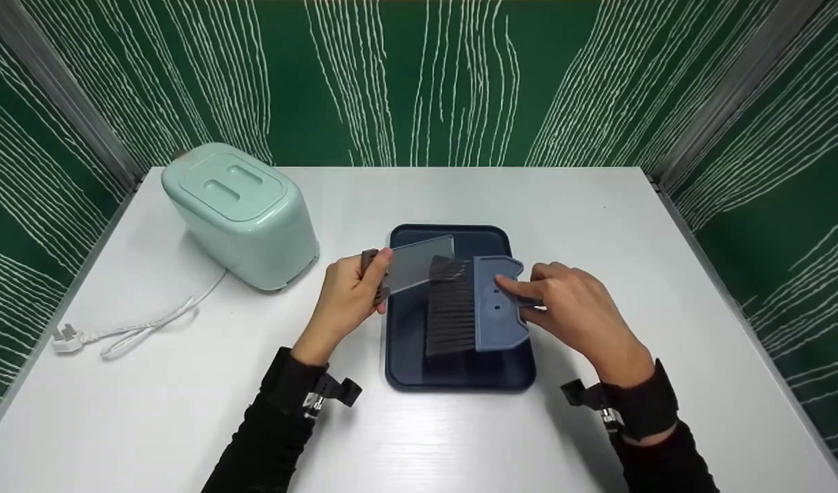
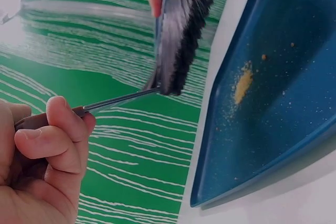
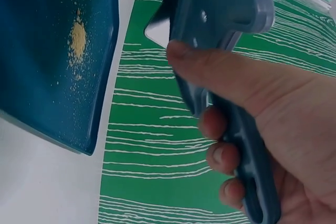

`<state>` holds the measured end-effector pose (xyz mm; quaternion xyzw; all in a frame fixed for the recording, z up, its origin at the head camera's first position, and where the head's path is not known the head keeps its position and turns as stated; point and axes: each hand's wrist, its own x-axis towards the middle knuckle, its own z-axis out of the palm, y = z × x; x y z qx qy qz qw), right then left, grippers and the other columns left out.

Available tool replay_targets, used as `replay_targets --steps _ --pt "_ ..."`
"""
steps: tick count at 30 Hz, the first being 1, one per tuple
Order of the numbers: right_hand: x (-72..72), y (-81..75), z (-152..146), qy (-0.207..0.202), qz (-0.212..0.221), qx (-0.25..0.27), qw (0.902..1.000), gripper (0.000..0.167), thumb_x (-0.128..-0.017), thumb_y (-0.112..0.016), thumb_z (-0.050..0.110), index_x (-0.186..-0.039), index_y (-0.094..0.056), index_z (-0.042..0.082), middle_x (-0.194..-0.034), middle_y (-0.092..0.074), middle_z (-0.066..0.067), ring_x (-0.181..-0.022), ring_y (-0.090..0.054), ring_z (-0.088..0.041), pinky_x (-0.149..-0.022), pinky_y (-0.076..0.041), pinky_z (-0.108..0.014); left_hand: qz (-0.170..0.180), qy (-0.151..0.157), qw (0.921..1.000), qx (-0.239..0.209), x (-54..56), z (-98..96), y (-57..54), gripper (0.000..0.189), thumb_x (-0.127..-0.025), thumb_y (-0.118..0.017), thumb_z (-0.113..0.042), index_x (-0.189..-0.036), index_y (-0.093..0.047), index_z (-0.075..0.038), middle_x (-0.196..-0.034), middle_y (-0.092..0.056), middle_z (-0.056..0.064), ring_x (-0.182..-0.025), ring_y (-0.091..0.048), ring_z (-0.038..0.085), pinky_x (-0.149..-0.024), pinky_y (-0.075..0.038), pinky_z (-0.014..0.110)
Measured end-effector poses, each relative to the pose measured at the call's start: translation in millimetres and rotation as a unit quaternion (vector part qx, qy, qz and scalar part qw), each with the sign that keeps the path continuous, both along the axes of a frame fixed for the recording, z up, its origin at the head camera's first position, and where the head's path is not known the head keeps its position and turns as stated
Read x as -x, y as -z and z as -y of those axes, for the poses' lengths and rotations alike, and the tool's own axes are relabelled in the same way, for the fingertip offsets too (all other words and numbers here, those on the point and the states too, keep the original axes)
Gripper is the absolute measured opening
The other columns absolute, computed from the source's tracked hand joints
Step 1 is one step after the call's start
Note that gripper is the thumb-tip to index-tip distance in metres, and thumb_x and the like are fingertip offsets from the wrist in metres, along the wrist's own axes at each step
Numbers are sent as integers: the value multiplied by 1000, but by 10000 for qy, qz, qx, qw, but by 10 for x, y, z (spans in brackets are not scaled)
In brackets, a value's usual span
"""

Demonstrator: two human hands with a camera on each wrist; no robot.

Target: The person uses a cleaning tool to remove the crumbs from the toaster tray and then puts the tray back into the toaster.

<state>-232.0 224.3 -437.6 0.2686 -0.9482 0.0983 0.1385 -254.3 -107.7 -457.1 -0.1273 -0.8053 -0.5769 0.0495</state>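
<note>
My left hand (image 1: 350, 291) grips the dark handle of a flat scraper (image 1: 415, 263) with a clear blade, held over the dark blue tray (image 1: 409, 366). My right hand (image 1: 573, 301) holds a blue hand brush (image 1: 498, 322) by its handle, the thumb laid along the brush's back. The brush's dark bristles (image 1: 450, 322) point left and overlap the blade in the head view. In the left wrist view, the blade's far edge meets the lower end of the bristles, above the tray. A small heap of yellowish crumbs (image 2: 243, 84) lies inside the tray, with specks scattered round it.
A mint green toaster (image 1: 255, 233) with a lid stands at the left of the white table (image 1: 433, 445). Its white cord (image 1: 166, 318) runs toward the left edge and ends in a plug (image 1: 66, 339). Green patterned panels (image 1: 405, 82) enclose the table's back and sides.
</note>
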Motion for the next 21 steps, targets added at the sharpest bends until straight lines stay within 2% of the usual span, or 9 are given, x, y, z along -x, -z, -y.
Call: replay_targets --steps 7,13,16,21 --pt "-15 -48 -68 469 425 -141 9979 54 -83 -88 6 -133 -78 25 -80 -60 -1 -67 -49 -16 -55 -35 -29 -365 -50 9991 218 -14 -13 -10 54 -112 -57 -31 -62 -55 -13 -48 -54 -5 -42 -59 10 -47 -41 21" --pt "-61 -150 -123 597 614 -179 9962 51 -86 -83 7 -133 -77 26 -79 -59 -1 -66 -47 -16 -53 -34 -31 -827 -142 9946 603 -10 -29 15 52 -112 -59 -29 -62 -55 -13 -47 -55 -3 -43 -56 8 -47 -37 21" --pt "-87 -199 -143 671 608 -104 9958 52 -86 -84 8 -134 -77 27 -80 -59 0 -67 -48 -15 -54 -35 -30 -1021 -184 9917 756 -7 -31 21 51 -112 -59 -29 -63 -57 -13 -46 -55 -2 -44 -56 7 -48 -37 21" --pt "-102 -226 -137 692 367 151 9968 54 -86 -83 7 -135 -76 28 -80 -58 3 -68 -48 -14 -56 -36 -28 -1202 -85 9891 845 -1 -37 31 49 -112 -58 -28 -66 -58 -13 -48 -56 -1 -45 -55 6 -50 -39 21"
